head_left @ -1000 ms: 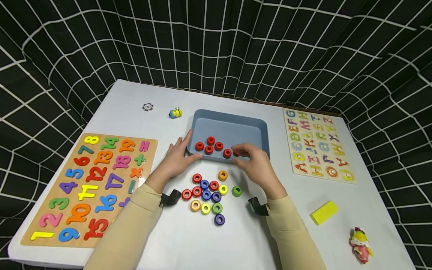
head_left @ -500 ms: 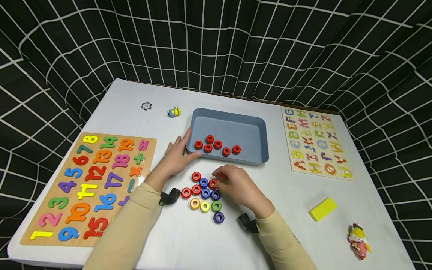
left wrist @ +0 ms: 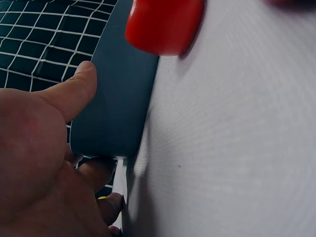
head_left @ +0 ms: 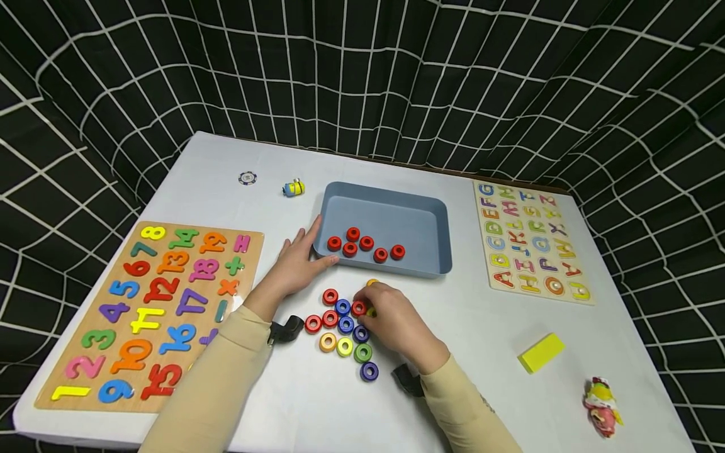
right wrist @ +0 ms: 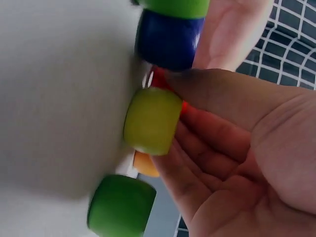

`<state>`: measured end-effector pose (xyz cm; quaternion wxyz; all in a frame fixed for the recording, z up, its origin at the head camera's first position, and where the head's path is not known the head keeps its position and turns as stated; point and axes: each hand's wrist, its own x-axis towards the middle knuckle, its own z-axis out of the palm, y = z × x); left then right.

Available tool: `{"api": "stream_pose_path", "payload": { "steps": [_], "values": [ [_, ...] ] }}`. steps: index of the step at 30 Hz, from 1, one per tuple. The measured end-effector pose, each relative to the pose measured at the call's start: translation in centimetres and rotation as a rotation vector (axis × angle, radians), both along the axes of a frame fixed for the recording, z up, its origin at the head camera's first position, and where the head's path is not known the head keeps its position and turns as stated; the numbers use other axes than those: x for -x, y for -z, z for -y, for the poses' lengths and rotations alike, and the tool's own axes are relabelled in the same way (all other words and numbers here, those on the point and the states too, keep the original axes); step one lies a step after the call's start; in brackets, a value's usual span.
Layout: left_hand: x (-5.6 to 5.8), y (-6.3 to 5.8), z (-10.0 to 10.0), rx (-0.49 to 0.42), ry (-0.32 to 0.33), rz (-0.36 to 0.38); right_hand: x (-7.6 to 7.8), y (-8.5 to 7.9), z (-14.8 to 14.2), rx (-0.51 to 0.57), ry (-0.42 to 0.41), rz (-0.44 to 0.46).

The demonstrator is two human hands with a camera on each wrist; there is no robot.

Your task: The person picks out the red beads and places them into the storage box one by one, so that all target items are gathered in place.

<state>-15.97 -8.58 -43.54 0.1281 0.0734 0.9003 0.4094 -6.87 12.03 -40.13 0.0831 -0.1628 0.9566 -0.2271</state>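
Observation:
My left hand (head_left: pixel 296 267) rests at the near left corner of a blue-grey tray (head_left: pixel 391 192). Its thumb lies on the near wall and its straight fingers run along the left side. Inside the tray sit several red rings (head_left: pixel 381 255). My right hand (head_left: pixel 394 318) reaches into a loose group of coloured rings on the table and pinches a red ring (head_left: pixel 358 308) between thumb and fingers. A yellow ring (right wrist: pixel 153 121) stands in front of that red one in the right wrist view, with a dark blue ring (right wrist: pixel 170 39) beside the thumb.
A number puzzle board (head_left: pixel 187 286) lies on the left, an alphabet board (head_left: pixel 529 242) at the back right. A yellow block (head_left: pixel 541 353) and small figure (head_left: pixel 603 408) are on the right. Behind the tray lie a poker chip (head_left: pixel 247 178) and small yellow-blue toy (head_left: pixel 294 187).
My right hand let go of a red ring in the tray, then moved back toward me and left to the loose rings, where it closes on another red one. My left hand stayed put.

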Motion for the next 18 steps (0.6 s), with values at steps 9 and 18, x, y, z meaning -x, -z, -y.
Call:
{"api": "stream_pose_path", "payload": {
  "steps": [9, 18],
  "values": [
    [0.1, -0.1, -0.2, 0.000, 0.000, -0.004, 2.0, -2.0, -2.8, 0.157, 0.170, -0.027],
    [0.0, 0.2, -0.1, -0.007, -0.007, -0.002, 8.5, -2.5, -5.4, 0.167, 0.312, -0.043]
  ]
}}
